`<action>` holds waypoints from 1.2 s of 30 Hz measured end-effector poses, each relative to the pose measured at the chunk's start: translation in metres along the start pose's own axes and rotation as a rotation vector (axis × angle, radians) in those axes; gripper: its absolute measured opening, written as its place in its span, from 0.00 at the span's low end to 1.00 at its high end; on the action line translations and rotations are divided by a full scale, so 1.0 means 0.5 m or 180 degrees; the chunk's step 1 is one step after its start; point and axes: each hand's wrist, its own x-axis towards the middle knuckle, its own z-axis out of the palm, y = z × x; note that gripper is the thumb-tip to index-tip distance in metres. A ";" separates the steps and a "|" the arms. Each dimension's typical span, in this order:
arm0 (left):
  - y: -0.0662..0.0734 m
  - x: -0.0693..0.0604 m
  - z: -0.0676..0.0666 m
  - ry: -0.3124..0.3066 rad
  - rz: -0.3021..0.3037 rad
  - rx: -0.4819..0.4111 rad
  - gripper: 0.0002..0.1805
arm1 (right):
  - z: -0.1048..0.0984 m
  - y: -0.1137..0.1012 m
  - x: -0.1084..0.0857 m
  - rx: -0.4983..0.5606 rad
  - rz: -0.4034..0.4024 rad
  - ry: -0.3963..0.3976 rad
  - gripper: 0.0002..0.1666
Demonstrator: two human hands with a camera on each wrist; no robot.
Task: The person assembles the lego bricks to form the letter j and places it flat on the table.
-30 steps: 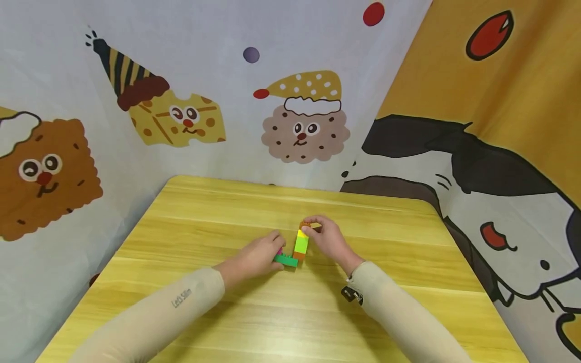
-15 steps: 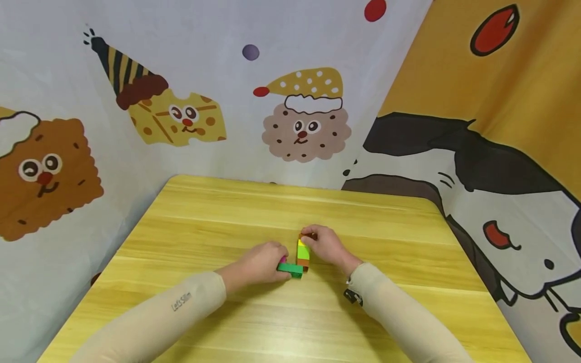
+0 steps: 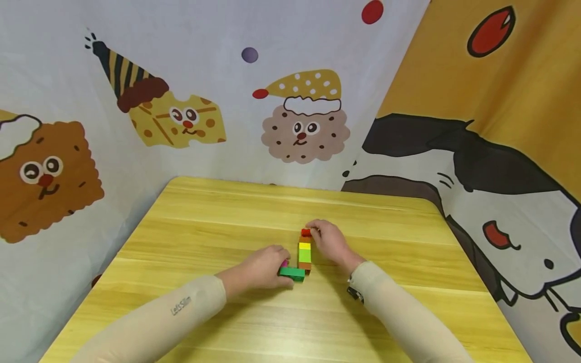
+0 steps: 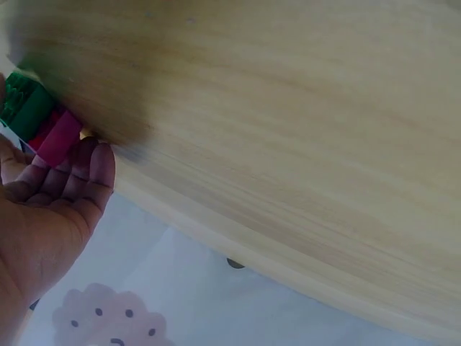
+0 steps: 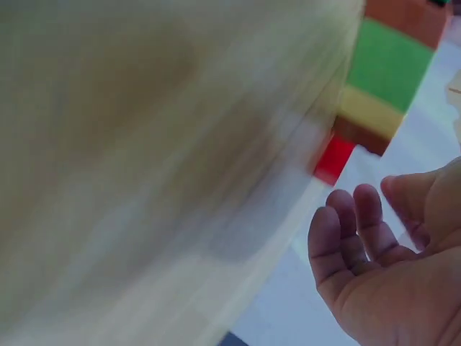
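Observation:
A row of joined toy building bricks stands on the table in the head view. From far to near come a red brick [image 3: 306, 232], an orange one, a yellow one [image 3: 304, 246], a light green one [image 3: 304, 256] and another orange one [image 3: 304, 265]. At its near end lies a long green brick [image 3: 292, 274], with a pink brick [image 4: 60, 138] beside it. My left hand [image 3: 263, 264] holds the green and pink bricks between thumb and fingers. My right hand [image 3: 332, 241] is beside the red end; the right wrist view shows its loosely bent fingers [image 5: 325, 245] apart from the bricks.
The wooden table [image 3: 218, 206] reaches back to a cloth [image 3: 236, 166] printed with cartoon figures. On the right, a yellow curtain [image 3: 540, 96] with a cow print hangs alongside the table. A dark watch or band [image 3: 355, 294] sits at the right wrist.
My right hand has let go of the far end, where the red brick now shows. The brick row has shifted slightly nearer and to the right; my left hand has kept its hold.

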 end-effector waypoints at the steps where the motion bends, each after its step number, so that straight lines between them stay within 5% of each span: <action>1: 0.000 -0.001 0.000 0.0004 -0.0001 -0.0009 0.38 | -0.002 0.004 0.003 -0.0133 -0.0069 0.0001 0.13; 13: 0.000 -0.006 0.004 0.0009 -0.0024 -0.0157 0.44 | 0.000 0.038 0.021 -0.0968 -0.0634 -0.0248 0.16; 22: -0.003 -0.007 0.005 0.0025 0.0014 -0.0122 0.44 | -0.002 0.046 0.031 -0.0816 -0.0300 -0.0316 0.19; 36: -0.004 -0.009 0.003 0.0029 0.0012 -0.0084 0.43 | 0.003 0.044 0.031 -0.0744 -0.0348 -0.0424 0.23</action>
